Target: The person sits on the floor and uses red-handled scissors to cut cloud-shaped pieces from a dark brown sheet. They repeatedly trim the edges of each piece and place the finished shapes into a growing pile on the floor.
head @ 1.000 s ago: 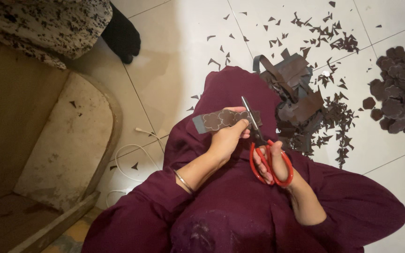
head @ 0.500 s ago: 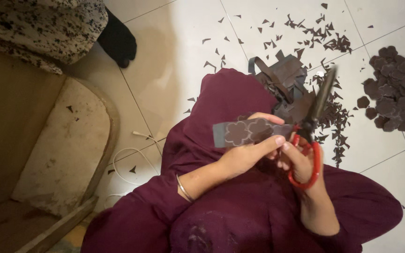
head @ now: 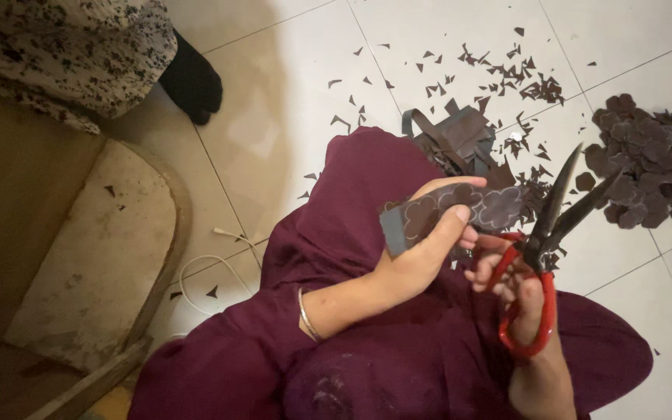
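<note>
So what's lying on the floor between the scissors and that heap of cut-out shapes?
Head view: one loose cut shape on bare tile, between the scissors and the heap.

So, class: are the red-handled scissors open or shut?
Open. The scissors in the right hand show two dark blades spread apart in a V, their tips pointing toward the pile of cut shapes.

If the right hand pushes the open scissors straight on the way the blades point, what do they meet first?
The right hand aims the red-handled scissors up and right. First in that line, probably, is the heap of dark brown scalloped cut-outs on the white floor tiles; depth is unclear.
</note>
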Action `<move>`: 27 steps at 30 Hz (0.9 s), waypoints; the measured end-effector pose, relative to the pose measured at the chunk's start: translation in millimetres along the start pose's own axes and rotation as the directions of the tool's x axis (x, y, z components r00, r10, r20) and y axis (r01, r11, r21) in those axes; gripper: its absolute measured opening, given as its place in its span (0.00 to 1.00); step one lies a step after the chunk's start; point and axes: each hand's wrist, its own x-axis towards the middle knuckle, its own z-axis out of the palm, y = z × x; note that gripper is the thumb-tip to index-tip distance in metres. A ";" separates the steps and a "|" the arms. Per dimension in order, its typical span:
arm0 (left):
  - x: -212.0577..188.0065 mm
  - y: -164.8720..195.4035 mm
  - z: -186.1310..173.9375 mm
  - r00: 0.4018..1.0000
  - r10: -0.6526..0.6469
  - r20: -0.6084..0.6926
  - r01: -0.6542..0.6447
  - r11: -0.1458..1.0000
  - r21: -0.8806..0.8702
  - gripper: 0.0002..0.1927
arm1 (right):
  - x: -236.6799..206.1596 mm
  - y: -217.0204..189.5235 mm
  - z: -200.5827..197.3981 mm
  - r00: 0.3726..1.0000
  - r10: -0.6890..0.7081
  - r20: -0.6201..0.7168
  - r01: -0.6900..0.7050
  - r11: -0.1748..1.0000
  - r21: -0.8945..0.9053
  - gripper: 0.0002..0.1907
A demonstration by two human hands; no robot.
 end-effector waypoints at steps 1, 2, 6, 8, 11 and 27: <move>0.1 0.7 3.0 1.000 0.000 -0.011 0.000 1.000 0.004 0.17 | -2.6 6.1 -0.6 1.000 0.013 0.006 -0.013 1.000 -0.012 0.48; 0.9 1.5 5.7 1.000 0.001 -0.021 -0.001 1.000 0.007 0.17 | -4.7 11.8 0.2 1.000 0.025 0.012 -0.025 0.999 -0.025 0.50; 1.6 2.5 13.5 0.995 -0.081 -0.055 0.080 0.997 -0.019 0.18 | -23.5 16.6 14.3 0.995 0.094 0.018 -0.091 0.988 -0.126 0.54; 0.1 1.9 16.7 0.999 0.009 -0.046 -0.008 1.000 0.022 0.18 | -35.6 6.5 24.5 0.977 0.205 -0.058 -0.212 0.969 -0.130 0.56; -3.0 1.6 19.2 0.981 0.191 -0.024 -0.180 0.954 0.238 0.15 | -45.8 -13.0 34.1 0.949 0.302 -0.096 -0.314 0.932 -0.180 0.58; -12.9 2.8 27.1 0.973 0.229 0.031 -0.229 0.942 0.246 0.15 | -39.1 -7.4 28.9 0.968 0.234 -0.093 -0.250 0.939 -0.237 0.61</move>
